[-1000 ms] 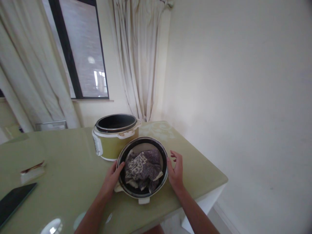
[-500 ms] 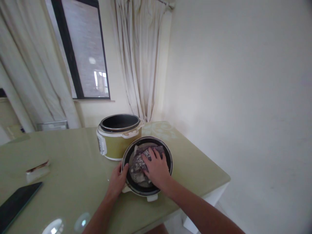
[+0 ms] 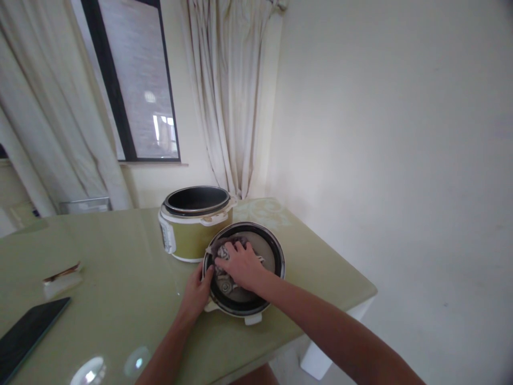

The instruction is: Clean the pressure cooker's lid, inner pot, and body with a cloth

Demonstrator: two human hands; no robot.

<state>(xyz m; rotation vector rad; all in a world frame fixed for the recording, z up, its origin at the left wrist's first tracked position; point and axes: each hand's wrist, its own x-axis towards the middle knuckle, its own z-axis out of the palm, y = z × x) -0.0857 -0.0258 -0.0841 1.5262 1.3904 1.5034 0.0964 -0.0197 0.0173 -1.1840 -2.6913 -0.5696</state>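
Observation:
A round cooker lid (image 3: 264,248) rests on the table with its grey inner side and dark rim turned up towards me. At its left edge my left hand (image 3: 197,291) grips the rim, thumb over the edge. My right hand (image 3: 243,266) presses a crumpled, patterned grey-purple cloth (image 3: 223,252) against the left part of the lid's inside, fingers curled over it. Just behind stands the lidless green and white electric cooker (image 3: 190,232), its dark inner pot (image 3: 197,200) showing at the top.
The pale green glossy table (image 3: 132,278) has its right edge close to a white wall (image 3: 380,149). On the left lie a dark tablet-like slab (image 3: 32,329) and a small brown strip on a whitish packet (image 3: 62,280). Curtains (image 3: 224,91) and a window stand behind.
My right hand has moved left across the lid with the cloth, which is more bunched up, baring the lid's right inner side. My left hand keeps its grip on the rim.

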